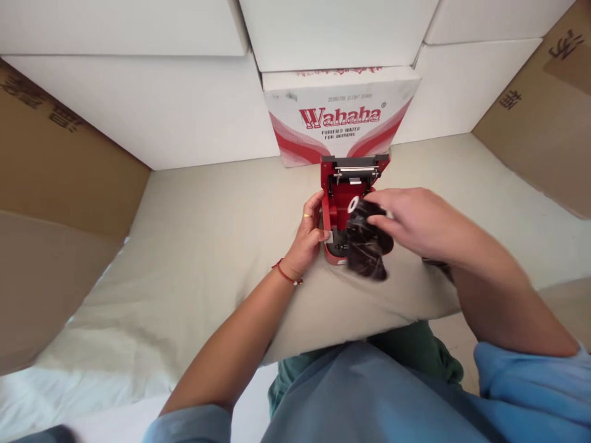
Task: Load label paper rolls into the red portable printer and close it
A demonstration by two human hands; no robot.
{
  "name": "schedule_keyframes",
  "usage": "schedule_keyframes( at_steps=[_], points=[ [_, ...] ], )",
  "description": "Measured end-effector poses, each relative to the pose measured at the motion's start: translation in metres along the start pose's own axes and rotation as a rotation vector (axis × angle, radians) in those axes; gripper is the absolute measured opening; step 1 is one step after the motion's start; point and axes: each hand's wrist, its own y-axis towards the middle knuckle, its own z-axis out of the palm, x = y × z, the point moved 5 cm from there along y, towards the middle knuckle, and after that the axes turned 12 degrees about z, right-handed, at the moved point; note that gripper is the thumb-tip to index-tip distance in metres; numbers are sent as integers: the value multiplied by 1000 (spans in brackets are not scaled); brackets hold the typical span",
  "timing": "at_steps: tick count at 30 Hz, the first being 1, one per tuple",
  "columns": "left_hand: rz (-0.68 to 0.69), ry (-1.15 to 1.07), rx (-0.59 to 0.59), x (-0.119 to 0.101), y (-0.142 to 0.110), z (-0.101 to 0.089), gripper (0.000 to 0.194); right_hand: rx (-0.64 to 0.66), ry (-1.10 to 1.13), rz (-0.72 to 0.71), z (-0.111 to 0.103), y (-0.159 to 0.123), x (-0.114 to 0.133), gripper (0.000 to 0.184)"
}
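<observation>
A small red printer (327, 215) stands on the cloth-covered surface with its lid (353, 163) raised, showing a metal roller and a red inner bay. My left hand (308, 237) grips its left side, thumb at the front corner and fingers along the wall. Over the right part of the bay, my right hand (399, 215) pinches a roll of dark shiny film (367, 237) with a white core. A crumpled loose end hangs from the roll past the printer's front, slightly blurred. The roll and hand hide much of the printer's right side.
Behind the printer is a Wahaha water carton (341, 123), with white boxes (184, 111) stacked around it. Brown cartons flank the left (60, 184) and right (535, 117). A dark patterned piece (438, 266) shows partly under my right forearm. The cloth's front edge lies near my body.
</observation>
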Motion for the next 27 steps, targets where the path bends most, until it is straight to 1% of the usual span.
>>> schedule_keyframes(
  at_steps=[2, 3, 4, 5, 7, 9, 10, 12, 14, 15, 16, 18, 20, 22, 23, 24, 25, 27],
  points=[
    [-3, -5, 7, 0, 0, 0, 98, -45, 159, 11, -20, -22, -24, 31],
    [-4, -10, 10, -1, 1, 0, 99, -50, 182, 38, -24, -31, -38, 34],
    [-6, -18, 12, -2, 1, -1, 99, -34, 168, 76, -24, -37, -52, 35],
    [-8, -26, 11, -3, 1, -1, 99, 4, 129, 119, -19, -42, -65, 36],
    [-17, -42, 1, -5, 2, -2, 100, 126, 48, 183, 1, -48, -85, 39],
    [-30, -45, -11, -8, 2, -2, 99, 226, 43, 213, 22, -52, -96, 44],
    [-37, -41, -18, -9, 2, -3, 99, 241, 63, 225, 30, -54, -100, 47],
    [-52, -35, -31, -11, 1, -3, 97, 198, 88, 281, 36, -61, -110, 52],
    [-69, -44, -41, -12, 1, -3, 96, 132, 56, 382, 37, -72, -126, 55],
    [-75, -53, -42, -13, 1, -3, 95, 124, 24, 434, 38, -78, -136, 54],
    [-79, -64, -43, -14, 1, -3, 95, 137, -6, 474, 41, -84, -145, 53],
    [-85, -88, -44, -15, 2, -1, 94, 197, -29, 496, 52, -93, -159, 50],
    [-88, -119, -60, -18, 2, 0, 92, 231, -10, 487, 64, -97, -167, 48],
    [-95, -150, -85, -20, 2, 1, 91, 227, 12, 503, 70, -98, -171, 48],
    [-99, -160, -95, -20, 1, 2, 91, 222, 19, 513, 68, -98, -172, 47],
    [-104, -168, -100, -20, 1, 2, 91, 217, 27, 511, 62, -99, -173, 45],
    [-109, -172, -100, -19, 1, 2, 91, 207, 39, 492, 51, -100, -172, 43],
    [-111, -176, -91, -16, 1, 2, 91, 165, 66, 419, 18, -103, -167, 41]
  ],
)
